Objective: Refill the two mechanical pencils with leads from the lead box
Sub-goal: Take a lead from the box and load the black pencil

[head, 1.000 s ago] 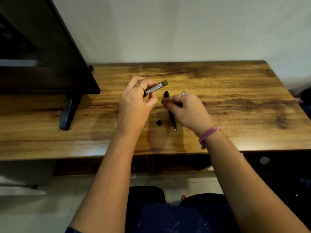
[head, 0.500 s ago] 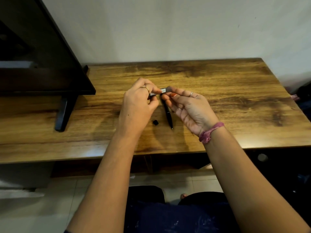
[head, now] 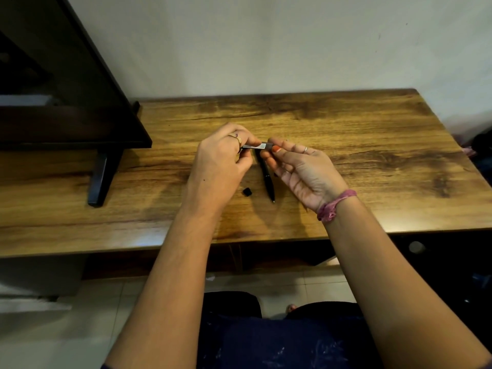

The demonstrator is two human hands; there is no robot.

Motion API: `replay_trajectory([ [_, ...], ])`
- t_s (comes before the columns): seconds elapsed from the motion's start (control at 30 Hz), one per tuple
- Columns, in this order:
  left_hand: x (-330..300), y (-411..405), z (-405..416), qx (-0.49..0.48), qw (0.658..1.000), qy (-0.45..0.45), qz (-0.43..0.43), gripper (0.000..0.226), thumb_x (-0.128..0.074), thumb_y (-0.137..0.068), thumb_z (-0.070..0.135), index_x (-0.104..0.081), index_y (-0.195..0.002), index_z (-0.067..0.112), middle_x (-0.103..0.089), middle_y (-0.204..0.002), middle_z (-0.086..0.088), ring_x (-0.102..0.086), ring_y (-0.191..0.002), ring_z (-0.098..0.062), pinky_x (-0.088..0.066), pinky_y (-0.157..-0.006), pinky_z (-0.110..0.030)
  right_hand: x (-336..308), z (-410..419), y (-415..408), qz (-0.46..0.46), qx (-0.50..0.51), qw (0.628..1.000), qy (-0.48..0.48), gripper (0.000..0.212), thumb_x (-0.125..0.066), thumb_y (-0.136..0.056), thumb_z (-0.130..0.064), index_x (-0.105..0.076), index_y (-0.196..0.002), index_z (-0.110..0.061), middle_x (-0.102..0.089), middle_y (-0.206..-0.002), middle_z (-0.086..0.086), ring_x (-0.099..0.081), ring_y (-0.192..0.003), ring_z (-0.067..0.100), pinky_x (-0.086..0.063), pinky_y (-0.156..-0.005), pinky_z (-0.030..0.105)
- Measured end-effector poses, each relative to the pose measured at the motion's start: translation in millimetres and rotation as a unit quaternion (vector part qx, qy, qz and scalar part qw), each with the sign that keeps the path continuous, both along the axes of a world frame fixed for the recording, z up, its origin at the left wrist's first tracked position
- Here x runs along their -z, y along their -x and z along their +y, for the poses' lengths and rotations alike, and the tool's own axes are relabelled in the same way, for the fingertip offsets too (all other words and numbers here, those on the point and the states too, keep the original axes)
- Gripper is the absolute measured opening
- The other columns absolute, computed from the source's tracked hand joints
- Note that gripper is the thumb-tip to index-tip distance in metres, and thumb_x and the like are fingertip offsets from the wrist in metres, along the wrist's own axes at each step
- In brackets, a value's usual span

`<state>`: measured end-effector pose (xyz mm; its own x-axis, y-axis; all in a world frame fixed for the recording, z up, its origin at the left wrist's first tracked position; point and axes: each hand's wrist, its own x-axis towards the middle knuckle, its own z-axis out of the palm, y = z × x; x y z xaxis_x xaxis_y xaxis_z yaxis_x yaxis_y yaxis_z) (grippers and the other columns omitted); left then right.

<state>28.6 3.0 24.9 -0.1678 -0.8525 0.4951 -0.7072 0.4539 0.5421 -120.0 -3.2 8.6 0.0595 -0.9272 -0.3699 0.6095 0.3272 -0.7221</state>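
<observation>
Head view. Item: lead box (head: 257, 146), slim, light, rigid, likely slippery; held above the wooden surface (head: 372, 145). Left hand (head: 221, 166) fingers grip its body; right hand (head: 300, 169) fingers pinch its end. One mechanical pencil (head: 267, 177) lies beneath, small black cap (head: 247, 192) beside it. Best held by the flat sides.

We see the long wooden table (head: 346, 123) set against the pale wall (head: 266, 43) behind it. On its left end stands the dark flat screen (head: 66, 102) on a slanted foot. Near the table's middle our left hand (head: 221, 166) and right hand (head: 300, 171) meet above the surface, the slim flat lead box (head: 257, 146) held between their fingertips. Under the box, between the two hands, the black mechanical pencil (head: 267, 179) lies on the table, its tip toward us. Just left of the pencil's near end lies the small black cap (head: 247, 191), apart from it.
</observation>
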Motion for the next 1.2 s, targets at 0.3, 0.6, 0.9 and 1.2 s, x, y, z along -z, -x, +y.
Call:
replay_trajectory([
  [0.3, -2.1, -2.4, 0.5, 0.017, 1.0, 0.008, -0.012, 0.019, -0.065, -0.08, -0.002, -0.072, -0.096, 0.006, -0.068, -0.099, -0.001, -0.061, -0.091, -0.009, -0.047, -0.085, -0.015, 1.9, -2.3, 3.0, -0.022, -0.013, 1.0, -0.017, 0.015, -0.052, -0.089, 0.01, -0.064, -0.094, 0.002, -0.073, -0.077, 0.009, -0.071, -0.067, 0.015, -0.058, -0.069, 0.019],
  [0.6, -1.1, -2.8, -0.8, 0.03, 0.999, 0.02, -0.002, 0.019, -0.066, -0.079, -0.005, -0.073, -0.093, 0.005, -0.069, -0.096, -0.003, -0.064, -0.09, -0.014, -0.053, -0.084, -0.028, 2.2, -2.6, 5.6, -0.016, -0.026, 0.999, -0.018, 0.017, -0.052, -0.088, 0.01, -0.064, -0.098, 0.003, -0.073, -0.079, 0.01, -0.071, -0.07, 0.015, -0.058, -0.068, 0.019],
  [0.9, 1.5, -3.5, -1.1, 0.031, 0.999, 0.021, -0.005, 0.019, -0.065, -0.079, -0.004, -0.073, -0.093, 0.005, -0.069, -0.096, -0.003, -0.063, -0.091, -0.016, -0.053, -0.084, -0.033, 2.5, -1.9, 6.6, -0.008, -0.031, 0.999, -0.016, 0.017, -0.052, -0.088, 0.011, -0.064, -0.098, 0.003, -0.073, -0.079, 0.01, -0.071, -0.07, 0.015, -0.058, -0.067, 0.019],
  [1.2, -0.6, -3.5, 1.8, 0.036, 0.999, 0.014, -0.015, 0.019, -0.066, -0.08, -0.003, -0.072, -0.095, 0.007, -0.069, -0.099, -0.003, -0.063, -0.095, -0.018, -0.054, -0.086, -0.038, 0.3, -1.1, 9.8, -0.005, -0.041, 0.999, -0.02, 0.018, -0.051, -0.089, 0.011, -0.064, -0.099, 0.003, -0.073, -0.081, 0.012, -0.071, -0.073, 0.016, -0.058, -0.073, 0.022],
])
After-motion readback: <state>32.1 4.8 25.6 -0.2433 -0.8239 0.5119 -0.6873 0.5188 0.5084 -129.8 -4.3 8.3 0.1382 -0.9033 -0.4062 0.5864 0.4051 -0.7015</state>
